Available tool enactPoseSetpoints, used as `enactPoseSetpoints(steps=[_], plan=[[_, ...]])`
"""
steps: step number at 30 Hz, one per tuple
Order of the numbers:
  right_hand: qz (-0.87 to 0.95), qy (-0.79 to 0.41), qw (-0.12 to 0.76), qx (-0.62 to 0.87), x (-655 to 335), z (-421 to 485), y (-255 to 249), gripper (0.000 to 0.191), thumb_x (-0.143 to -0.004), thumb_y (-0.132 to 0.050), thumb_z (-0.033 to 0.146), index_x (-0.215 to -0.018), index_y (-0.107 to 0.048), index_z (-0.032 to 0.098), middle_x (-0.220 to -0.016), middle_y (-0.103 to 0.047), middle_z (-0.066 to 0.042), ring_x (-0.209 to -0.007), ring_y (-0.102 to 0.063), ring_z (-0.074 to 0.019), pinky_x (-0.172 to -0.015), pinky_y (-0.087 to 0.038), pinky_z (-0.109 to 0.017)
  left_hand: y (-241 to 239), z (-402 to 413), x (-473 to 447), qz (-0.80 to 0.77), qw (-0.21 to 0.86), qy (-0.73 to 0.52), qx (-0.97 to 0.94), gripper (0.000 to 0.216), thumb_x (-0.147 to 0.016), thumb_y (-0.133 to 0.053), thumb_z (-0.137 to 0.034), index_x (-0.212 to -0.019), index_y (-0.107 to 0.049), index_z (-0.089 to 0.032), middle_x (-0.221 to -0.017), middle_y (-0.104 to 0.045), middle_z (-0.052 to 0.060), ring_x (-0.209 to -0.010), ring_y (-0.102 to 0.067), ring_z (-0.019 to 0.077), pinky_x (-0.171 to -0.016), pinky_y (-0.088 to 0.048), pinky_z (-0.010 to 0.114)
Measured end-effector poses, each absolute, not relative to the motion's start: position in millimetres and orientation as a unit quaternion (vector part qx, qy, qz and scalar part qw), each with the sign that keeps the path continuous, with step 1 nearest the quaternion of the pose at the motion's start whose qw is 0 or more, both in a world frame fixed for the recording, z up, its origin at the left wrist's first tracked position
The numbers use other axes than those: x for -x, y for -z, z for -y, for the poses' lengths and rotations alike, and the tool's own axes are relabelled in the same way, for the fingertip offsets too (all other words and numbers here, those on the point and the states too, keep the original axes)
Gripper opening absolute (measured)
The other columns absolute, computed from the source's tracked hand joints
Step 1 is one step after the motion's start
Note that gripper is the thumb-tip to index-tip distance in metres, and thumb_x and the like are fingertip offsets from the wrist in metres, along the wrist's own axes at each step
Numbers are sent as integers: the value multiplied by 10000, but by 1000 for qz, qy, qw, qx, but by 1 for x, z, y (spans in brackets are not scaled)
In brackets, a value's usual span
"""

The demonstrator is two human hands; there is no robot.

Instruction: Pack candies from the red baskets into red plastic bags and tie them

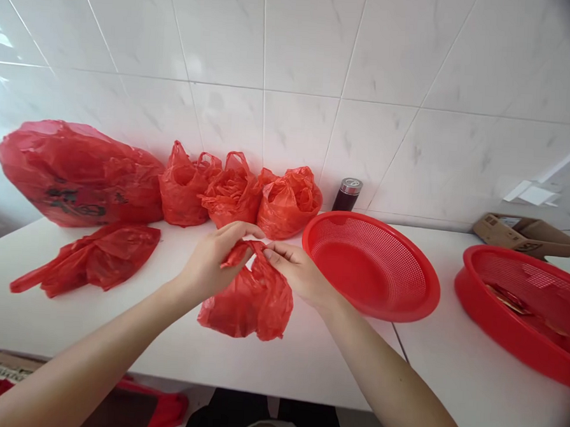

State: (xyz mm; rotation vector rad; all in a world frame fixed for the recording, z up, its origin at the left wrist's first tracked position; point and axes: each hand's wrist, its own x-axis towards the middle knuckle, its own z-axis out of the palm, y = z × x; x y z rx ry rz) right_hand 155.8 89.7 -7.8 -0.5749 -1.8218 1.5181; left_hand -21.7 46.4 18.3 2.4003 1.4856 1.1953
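A red plastic bag (242, 303) rests on the white table in front of me, its top gathered between my two hands. My left hand (216, 254) is closed round a twisted part of the bag's top, with thumb and forefinger near the upper edge. On the other side, my right hand (296, 271) pinches the same bag's top between thumb and fingers. The bag's lower part bulges, and what is inside cannot be made out.
Several filled red bags (290, 204) stand along the tiled wall, with a large red bag (81, 177) and a flat one (101, 255) at left. A red basket (372, 269), dark flask (347, 195), second basket (509, 321) and cardboard box (527, 232) are at right.
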Motion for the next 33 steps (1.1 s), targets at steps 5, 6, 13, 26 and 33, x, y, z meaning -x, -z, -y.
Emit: enactPoseSetpoints(steps=[5,6,13,26,33], plan=[[775,-335,428,323,-172,-87,-3,255,-980,-365,421,-882,-503,230,-781,-581,14,-667,-513,-126,-651,-399,-272,-11,-37,35,-549,212,-353,-727,374,-958,-377,-406,-1142,-654,-233,-921,-725,21,-853,-655,201,-794,-506,303],[787,-305,421,330,-178,-88,-4,255,-985,-352,410,-864,-486,230,-764,-584,17,-649,-512,-124,-638,-387,-268,-7,-33,43,-563,230,-349,-713,403,-960,-366,-434,-1141,-661,-228,-905,-726,25,-823,-651,203,-777,-509,312],[829,-190,336,403,-225,-108,-1,284,-979,-366,399,-773,-454,225,-659,-607,20,-605,-548,-139,-614,-358,-271,24,4,99,-617,310,-413,-594,321,-912,-487,-464,-1003,-709,-250,-982,-747,29,-946,-666,266,-931,-486,411],[747,-359,410,380,-207,-111,4,325,-967,-393,485,-780,-445,225,-674,-621,23,-677,-611,-145,-687,-446,-289,47,-11,105,-611,343,-520,-488,391,-847,-557,-543,-908,-692,-181,-988,-734,81,-1012,-666,278,-1003,-466,485],[753,-431,390,308,-166,-105,8,272,-938,-472,474,-827,-467,226,-720,-634,15,-729,-630,-151,-742,-473,-311,66,-27,94,-635,231,-480,-559,366,-904,-464,-467,-1032,-616,-160,-1082,-662,120,-1061,-625,264,-917,-516,458]])
